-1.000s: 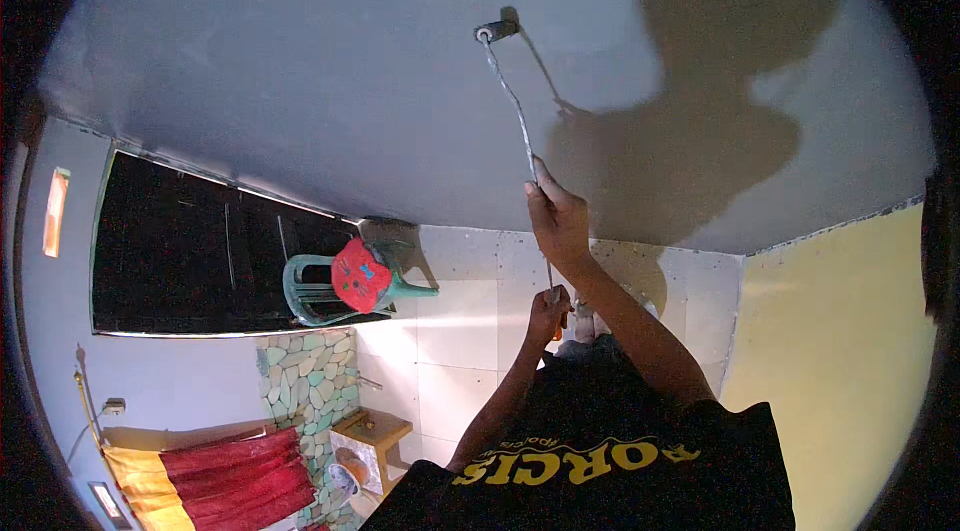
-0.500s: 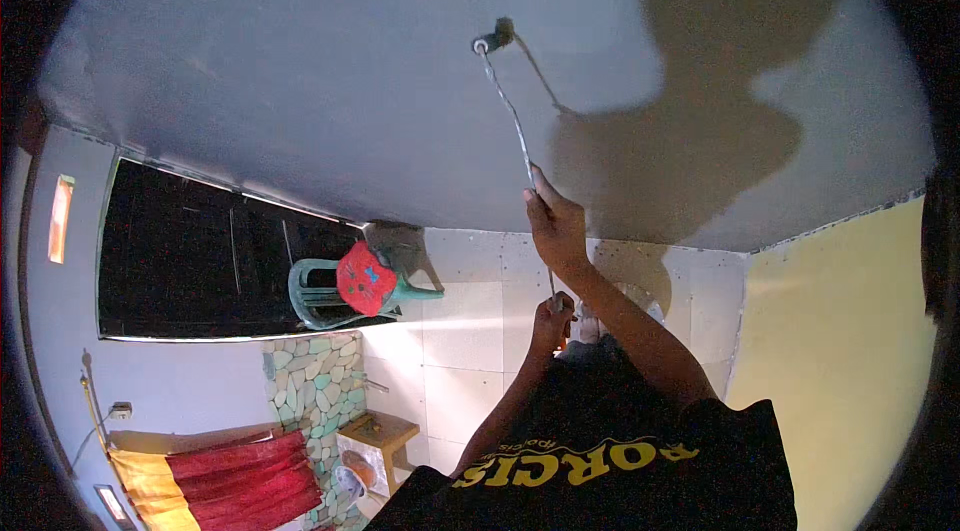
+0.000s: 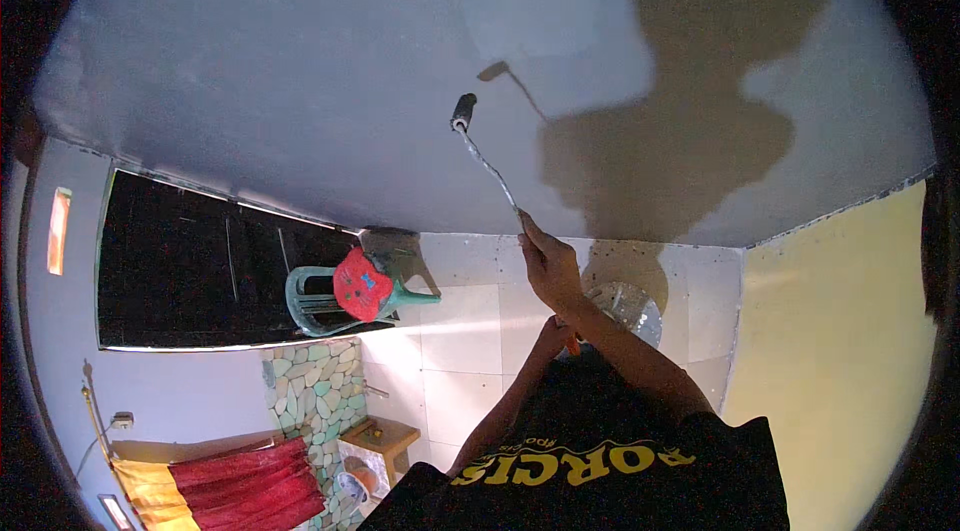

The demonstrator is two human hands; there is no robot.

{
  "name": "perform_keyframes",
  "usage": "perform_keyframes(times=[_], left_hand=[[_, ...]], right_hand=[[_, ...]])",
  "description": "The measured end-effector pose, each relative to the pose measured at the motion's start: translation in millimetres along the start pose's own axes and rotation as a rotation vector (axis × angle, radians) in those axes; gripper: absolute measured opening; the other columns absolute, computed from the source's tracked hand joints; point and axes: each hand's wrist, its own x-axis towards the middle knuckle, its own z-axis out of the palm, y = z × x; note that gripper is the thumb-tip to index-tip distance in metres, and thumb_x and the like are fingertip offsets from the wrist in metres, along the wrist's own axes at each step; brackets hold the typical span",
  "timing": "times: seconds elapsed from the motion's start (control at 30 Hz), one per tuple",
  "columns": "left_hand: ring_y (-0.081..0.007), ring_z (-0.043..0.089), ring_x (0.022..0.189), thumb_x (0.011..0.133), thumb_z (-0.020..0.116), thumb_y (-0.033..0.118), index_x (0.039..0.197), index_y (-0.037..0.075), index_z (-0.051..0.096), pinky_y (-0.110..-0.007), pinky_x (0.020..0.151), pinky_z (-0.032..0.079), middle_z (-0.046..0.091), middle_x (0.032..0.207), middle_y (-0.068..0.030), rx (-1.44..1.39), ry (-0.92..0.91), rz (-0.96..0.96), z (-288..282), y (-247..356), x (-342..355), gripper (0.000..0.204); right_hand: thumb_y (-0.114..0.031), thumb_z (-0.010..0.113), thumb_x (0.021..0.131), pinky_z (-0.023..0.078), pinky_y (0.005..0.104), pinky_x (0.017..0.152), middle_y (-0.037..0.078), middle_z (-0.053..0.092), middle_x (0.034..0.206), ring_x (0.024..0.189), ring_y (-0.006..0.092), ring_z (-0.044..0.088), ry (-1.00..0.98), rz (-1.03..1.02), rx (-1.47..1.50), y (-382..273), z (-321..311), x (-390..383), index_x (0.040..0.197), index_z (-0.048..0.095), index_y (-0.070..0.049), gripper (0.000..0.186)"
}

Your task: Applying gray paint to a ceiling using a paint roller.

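A paint roller (image 3: 463, 112) with a dark sleeve and a thin, paint-spotted metal rod is held up before the grey-blue wall (image 3: 300, 81). Its shadow falls on the wall up and to the right, and the sleeve appears apart from the surface. My right hand (image 3: 550, 269) is closed around the rod partway along. Lower down, my left hand (image 3: 556, 337) is closed near the rod's lower end, next to a small orange part that may be the handle. My right forearm partly hides this lower grip.
Behind my right forearm, a round, paint-spotted container (image 3: 640, 311) stands on the tiled floor (image 3: 460, 331). A green plastic chair (image 3: 310, 301) with a red cushion (image 3: 362, 284) is at left. Near the stone-patterned wall stands a wooden stool (image 3: 395, 436); a yellow wall (image 3: 830, 301) rises at right.
The roller has come off the wall and moved down and slightly left. My right hand has lowered with it, and my left hand has dropped closer to my body.
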Motion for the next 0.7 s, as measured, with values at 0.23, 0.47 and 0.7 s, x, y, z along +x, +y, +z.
perform_keyframes(times=[0.23, 0.47, 0.7], left_hand=[[-0.0199, 0.057, 0.06, 0.082, 0.061, 0.011, 0.094, 0.001, 0.056, -0.033, 0.058, 0.05, 0.057, 0.073, -0.0062, -0.049, -0.118, -0.026, -19, -20, 7, 0.016], [-0.0193, 0.057, 0.059, 0.08, 0.059, 0.009, 0.091, 0.0, 0.055, -0.035, 0.057, 0.05, 0.056, 0.074, -0.0062, -0.226, 0.009, -0.017, 16, 26, -2, 0.014], [-0.017, 0.054, 0.054, 0.082, 0.058, 0.009, 0.085, 0.003, 0.056, -0.033, 0.054, 0.048, 0.053, 0.066, -0.004, -0.185, 0.084, -0.023, 17, 25, 0, 0.007]], right_hand=[[-0.011, 0.057, 0.096, 0.039, 0.026, 0.052, 0.013, 0.05, 0.063, 0.053, 0.0123, 0.041, -0.022, 0.074, -0.015, 2, 10, 20, 0.137, 0.052, -0.006, 0.041], [-0.01, 0.058, 0.095, 0.04, 0.0298, 0.052, 0.013, 0.049, 0.06, 0.052, 0.0151, 0.044, -0.007, 0.021, -0.087, 26, 8, 36, 0.135, 0.054, -0.006, 0.041], [-0.008, 0.059, 0.092, 0.045, 0.0359, 0.054, 0.019, 0.056, 0.065, 0.054, 0.0247, 0.056, -0.022, -0.066, -0.071, 35, 21, 41, 0.136, 0.053, -0.008, 0.044]])
